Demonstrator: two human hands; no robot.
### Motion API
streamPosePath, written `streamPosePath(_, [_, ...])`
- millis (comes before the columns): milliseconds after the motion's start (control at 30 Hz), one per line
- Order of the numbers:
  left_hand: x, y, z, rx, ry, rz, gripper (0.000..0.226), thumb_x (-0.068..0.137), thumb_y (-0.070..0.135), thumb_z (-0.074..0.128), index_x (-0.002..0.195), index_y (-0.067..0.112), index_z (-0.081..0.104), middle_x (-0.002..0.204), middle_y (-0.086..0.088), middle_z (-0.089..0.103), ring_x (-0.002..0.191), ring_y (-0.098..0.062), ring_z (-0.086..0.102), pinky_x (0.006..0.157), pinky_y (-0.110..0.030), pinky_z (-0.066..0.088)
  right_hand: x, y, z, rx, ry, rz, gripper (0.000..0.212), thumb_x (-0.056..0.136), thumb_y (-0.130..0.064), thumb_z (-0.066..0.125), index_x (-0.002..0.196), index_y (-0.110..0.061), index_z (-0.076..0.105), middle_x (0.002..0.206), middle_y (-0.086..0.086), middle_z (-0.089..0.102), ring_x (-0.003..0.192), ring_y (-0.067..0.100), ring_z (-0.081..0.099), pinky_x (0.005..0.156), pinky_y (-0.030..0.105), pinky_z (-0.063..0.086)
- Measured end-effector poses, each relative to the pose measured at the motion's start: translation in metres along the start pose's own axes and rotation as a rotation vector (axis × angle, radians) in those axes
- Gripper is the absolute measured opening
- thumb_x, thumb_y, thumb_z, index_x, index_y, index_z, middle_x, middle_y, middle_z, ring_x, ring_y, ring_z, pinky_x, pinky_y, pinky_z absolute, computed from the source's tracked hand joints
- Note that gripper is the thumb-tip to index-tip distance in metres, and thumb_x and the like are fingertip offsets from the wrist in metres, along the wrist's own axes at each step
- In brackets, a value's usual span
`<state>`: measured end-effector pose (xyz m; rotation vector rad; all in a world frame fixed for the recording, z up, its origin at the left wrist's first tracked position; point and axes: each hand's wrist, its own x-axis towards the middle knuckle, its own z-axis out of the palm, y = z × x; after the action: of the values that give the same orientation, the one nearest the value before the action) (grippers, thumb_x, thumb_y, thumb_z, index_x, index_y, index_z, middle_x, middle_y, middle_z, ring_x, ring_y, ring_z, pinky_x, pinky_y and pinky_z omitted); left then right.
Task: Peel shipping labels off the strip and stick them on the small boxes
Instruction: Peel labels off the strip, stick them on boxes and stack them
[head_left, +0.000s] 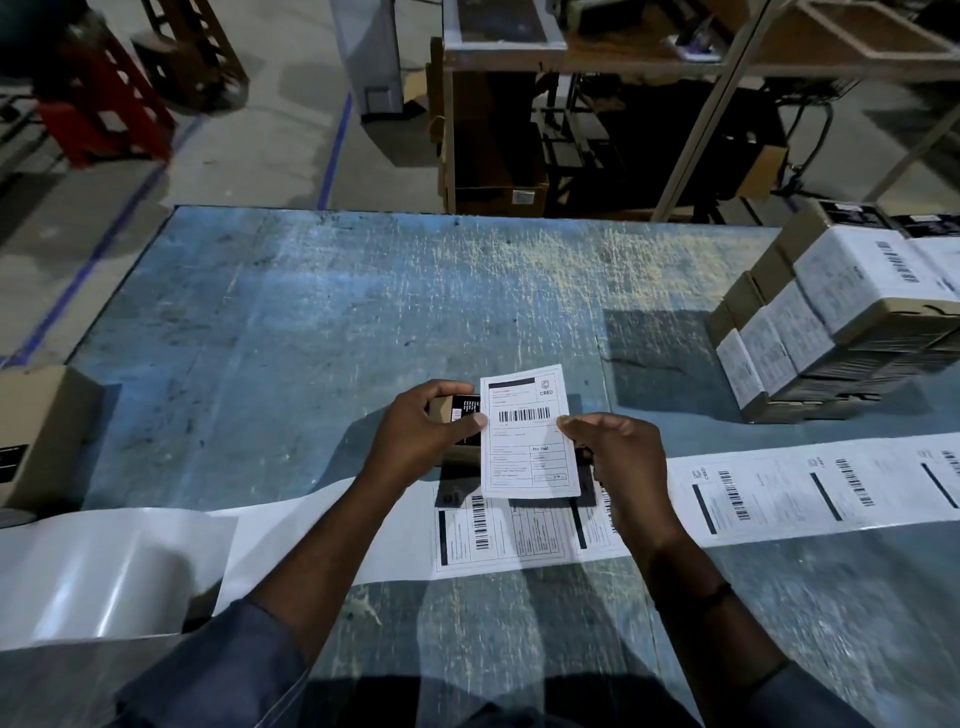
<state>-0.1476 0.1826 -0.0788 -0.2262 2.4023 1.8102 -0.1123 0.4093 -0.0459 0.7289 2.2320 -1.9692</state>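
While the peeled label (527, 431) hung just above the counter (363, 312), it was stretched between the two hands, its long axis running away from the person and leaning a little to the right. The right hand (618, 462) pinched the label's right edge between thumb and fingers. The left hand (423, 431) was curled round the small box (464, 407), its thumb lying against the label's left edge. The box sat under the label and to its left. Only a dark face showed past the paper, so how squarely the two lined up could not be told. The strip (779, 488) ran across the counter nearer the person, passing under both wrists, with printed labels to the right and bare backing to the left. A stack of labelled boxes (841, 322) stood well off to the right. As I judge it, the coming move was a short drop down and slightly leftward, with the left hand, nearer the box, steadying it while the right laid the paper flat.
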Motion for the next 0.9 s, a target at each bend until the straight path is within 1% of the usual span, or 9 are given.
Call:
streamPosePath(233, [-0.001,-0.001,0.002,0.055,0.008,0.002,0.039,0.077,0.022,0.091,0.112,0.025,0.075,0.109,0.017,0.074,0.104,0.002,0.066,0.072,-0.005,0.046,-0.004,-0.003,0.003,-0.221,0.070,-0.082,0.019,0.086,-0.024,0.079,0.070,-0.014,0.077,0.068,-0.004,0.076,0.064,0.015,0.074,0.064,0.027,0.054])
streamPosePath(333, [0.001,-0.002,0.003,0.065,0.003,0.001,0.038,0.077,0.022,0.091,0.112,0.026,0.075,0.110,0.018,0.074,0.105,0.002,0.066,0.077,-0.009,0.047,0.004,-0.002,0.004,-0.446,0.131,-0.151,0.025,0.083,-0.037,0.080,0.065,-0.021,0.073,0.065,-0.010,0.072,0.067,0.009,0.070,0.063,0.026,0.050])
streamPosePath(400, [0.003,-0.003,0.002,0.068,0.008,0.004,0.038,0.076,0.022,0.091,0.111,0.026,0.075,0.110,0.017,0.074,0.106,0.000,0.067,0.083,-0.016,0.050,0.008,-0.001,0.008,-0.618,0.129,-0.186,0.037,0.081,-0.052,0.077,0.063,-0.021,0.067,0.065,-0.009,0.069,0.069,0.014,0.069,0.063,0.029,0.052])
streamPosePath(500, [0.003,-0.005,0.003,0.129,0.030,0.039,0.041,0.076,0.025,0.091,0.113,0.029,0.073,0.111,0.019,0.073,0.105,0.004,0.066,0.090,-0.022,0.051,0.012,-0.002,0.010,-0.866,0.224,-0.289,0.047,0.079,-0.065,0.072,0.075,-0.021,0.057,0.081,-0.003,0.066,0.080,0.021,0.065,0.075,0.038,0.054])
streamPosePath(600, [0.000,-0.006,0.006,0.193,0.052,0.088,0.041,0.079,0.026,0.088,0.117,0.029,0.071,0.118,0.016,0.071,0.107,0.003,0.064,0.094,-0.020,0.049,0.018,-0.003,0.009,-0.774,0.228,-0.307,0.041,0.082,-0.059,0.076,0.086,-0.023,0.057,0.093,-0.003,0.068,0.094,0.024,0.067,0.086,0.043,0.052])
streamPosePath(667, [-0.002,-0.007,0.008,0.187,0.052,0.100,0.039,0.082,0.023,0.087,0.118,0.025,0.072,0.121,0.012,0.069,0.103,0.011,0.060,0.090,-0.007,0.044,0.019,0.001,0.010,-0.685,0.171,-0.267,0.036,0.083,-0.056,0.076,0.092,-0.024,0.063,0.099,-0.001,0.071,0.097,0.023,0.068,0.086,0.042,0.054])
streamPosePath(733, [-0.003,-0.009,0.009,0.186,0.052,0.105,0.038,0.083,0.023,0.086,0.119,0.024,0.072,0.122,0.011,0.068,0.099,0.021,0.056,0.082,0.005,0.036,0.022,0.006,0.010,-0.658,0.156,-0.317,0.040,0.084,-0.052,0.077,0.109,-0.022,0.066,0.103,0.001,0.069,0.096,0.022,0.066,0.083,0.038,0.054])
streamPosePath(800, [-0.004,-0.011,0.009,0.182,0.050,0.106,0.038,0.084,0.024,0.085,0.120,0.024,0.072,0.121,0.012,0.067,0.095,0.027,0.054,0.078,0.007,0.035,0.025,0.005,0.008,-0.574,0.123,-0.300,0.041,0.087,-0.045,0.077,0.119,-0.020,0.067,0.100,-0.002,0.068,0.094,0.018,0.065,0.078,0.029,0.050])
streamPosePath(900, [-0.004,-0.013,0.008,0.174,0.042,0.109,0.039,0.085,0.025,0.084,0.122,0.024,0.071,0.122,0.011,0.067,0.096,0.027,0.055,0.078,0.006,0.036,0.031,0.000,0.004,-0.345,0.055,-0.193,0.020,0.089,-0.026,0.079,0.104,-0.014,0.075,0.088,-0.010,0.070,0.086,0.010,0.068,0.067,0.010,0.045])
